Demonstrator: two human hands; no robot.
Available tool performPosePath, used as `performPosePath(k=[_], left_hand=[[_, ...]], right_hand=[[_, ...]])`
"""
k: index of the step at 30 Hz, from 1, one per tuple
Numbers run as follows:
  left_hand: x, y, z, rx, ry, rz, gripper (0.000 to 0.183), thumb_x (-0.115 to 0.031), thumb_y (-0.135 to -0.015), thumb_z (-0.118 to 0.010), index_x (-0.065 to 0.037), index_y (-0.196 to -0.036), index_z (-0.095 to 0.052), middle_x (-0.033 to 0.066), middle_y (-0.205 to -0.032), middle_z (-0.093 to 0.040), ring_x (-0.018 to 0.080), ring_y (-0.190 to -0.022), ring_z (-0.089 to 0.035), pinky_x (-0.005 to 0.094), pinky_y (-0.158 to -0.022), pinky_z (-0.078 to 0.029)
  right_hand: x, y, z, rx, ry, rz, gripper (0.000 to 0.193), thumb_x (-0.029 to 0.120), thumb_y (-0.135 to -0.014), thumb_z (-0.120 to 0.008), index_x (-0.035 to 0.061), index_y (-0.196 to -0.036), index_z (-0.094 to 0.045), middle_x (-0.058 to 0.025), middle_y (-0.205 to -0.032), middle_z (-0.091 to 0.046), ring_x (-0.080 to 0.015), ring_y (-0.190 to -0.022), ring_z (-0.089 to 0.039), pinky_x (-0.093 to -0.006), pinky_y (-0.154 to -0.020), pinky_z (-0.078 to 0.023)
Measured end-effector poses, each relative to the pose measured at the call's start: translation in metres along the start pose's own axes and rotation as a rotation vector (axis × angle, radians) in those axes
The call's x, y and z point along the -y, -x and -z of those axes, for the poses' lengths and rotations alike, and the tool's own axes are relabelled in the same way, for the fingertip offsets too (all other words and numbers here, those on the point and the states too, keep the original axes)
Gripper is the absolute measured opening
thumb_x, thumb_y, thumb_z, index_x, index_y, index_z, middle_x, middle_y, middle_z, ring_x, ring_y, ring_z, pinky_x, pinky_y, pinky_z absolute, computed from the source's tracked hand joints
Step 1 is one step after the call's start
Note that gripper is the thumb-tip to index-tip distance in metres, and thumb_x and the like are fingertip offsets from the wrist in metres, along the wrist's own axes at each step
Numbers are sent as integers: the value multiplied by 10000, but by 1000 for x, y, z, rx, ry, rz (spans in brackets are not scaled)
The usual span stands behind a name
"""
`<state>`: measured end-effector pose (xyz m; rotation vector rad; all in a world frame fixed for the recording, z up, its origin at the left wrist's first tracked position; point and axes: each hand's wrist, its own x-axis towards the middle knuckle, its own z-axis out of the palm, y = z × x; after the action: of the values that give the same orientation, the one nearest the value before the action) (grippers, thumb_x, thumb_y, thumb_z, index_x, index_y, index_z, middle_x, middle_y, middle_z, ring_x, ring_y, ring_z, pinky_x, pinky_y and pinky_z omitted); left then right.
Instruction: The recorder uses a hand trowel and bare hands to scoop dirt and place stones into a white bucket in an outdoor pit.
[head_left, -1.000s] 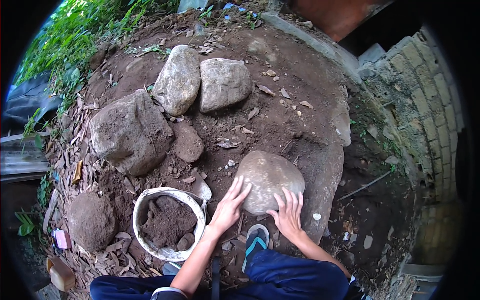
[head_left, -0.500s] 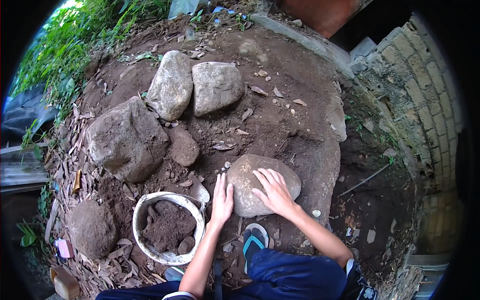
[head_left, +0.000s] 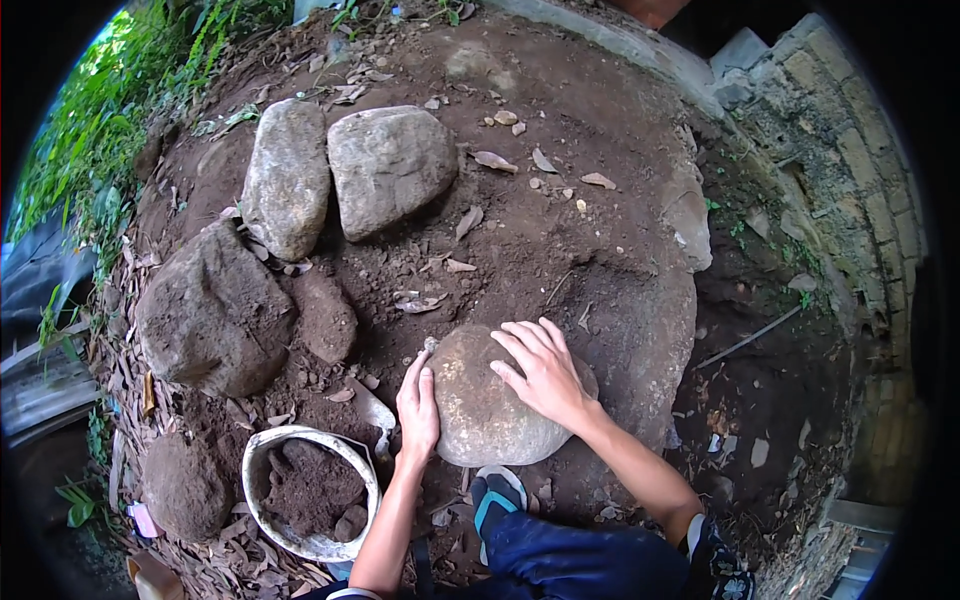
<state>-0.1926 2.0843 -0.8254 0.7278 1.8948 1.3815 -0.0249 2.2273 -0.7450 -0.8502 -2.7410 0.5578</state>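
A large, smooth, tan-grey stone (head_left: pixel 480 405) lies on the brown soil in front of me. My left hand (head_left: pixel 418 405) is pressed along the stone's left side, its fingers stretched and close together. Across the top right of the stone lies my right hand (head_left: pixel 542 372), with fingers spread and the palm down. Neither hand is wrapped round anything. Left of my left hand, a trowel (head_left: pixel 372 412) with a pale, dirt-smeared handle rests on the ground. Beside it stands a white bucket (head_left: pixel 257 520) holding loose dark soil and a small stone.
Big rocks lie further off: two upright pale ones (head_left: pixel 287 180) (head_left: pixel 390 170), a broad rough one (head_left: pixel 212 310) and a rounded one (head_left: pixel 185 487). At right the ground drops at an edge (head_left: pixel 680 330) toward a block wall (head_left: pixel 840 150). My sandalled foot (head_left: pixel 497 497) is just below the stone.
My view has shifted, so the far rocks and bucket appear further left. Both hands remain on the stone, the right one slightly higher on it with its fingers more spread.
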Motion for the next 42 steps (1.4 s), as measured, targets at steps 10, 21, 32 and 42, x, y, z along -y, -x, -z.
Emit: performPosePath(k=[10,21,32,42], left_hand=[[-6,-25,-4,55,-82,65,407,-269,-1003,-524,18,-1259,-657,224,-1250,-675,308,-1206,-631,361,-1062,-442],[-39,40,-20,-119,-211,-73,459,-227,-917,-559,45,-1283,-619,278,-1369,-573,396,-1296,-548,430,-1147,-384],[-45,136,3,198,-169,-341,532,-292,-828,-726,-1,-1268,-658,255,-1402,-560,394,-1324,-533,444,-1128,-413],[-2,122,-17,306,44,-128,597,-318,-1065,-390,44,-1530,-294,256,-1565,-341,392,-1475,-291,435,-1217,-229]], right_hand=[[-43,50,28,-307,-79,-319,283,173,-933,-647,39,-1182,-663,-149,-1108,-699,-332,-1072,-630,-467,-1043,-403],[18,102,-13,-270,-48,-311,520,310,-1006,-549,27,-1434,-467,-202,-1412,-499,-378,-1310,-449,-510,-1139,-287],[15,178,-9,-252,99,-324,482,230,-1040,-410,6,-1467,-417,-190,-1459,-470,-360,-1381,-407,-516,-1186,-230],[80,71,-1,-25,-46,-64,305,229,-977,-576,64,-1217,-666,-121,-1215,-675,-273,-1228,-586,-533,-1209,-193]])
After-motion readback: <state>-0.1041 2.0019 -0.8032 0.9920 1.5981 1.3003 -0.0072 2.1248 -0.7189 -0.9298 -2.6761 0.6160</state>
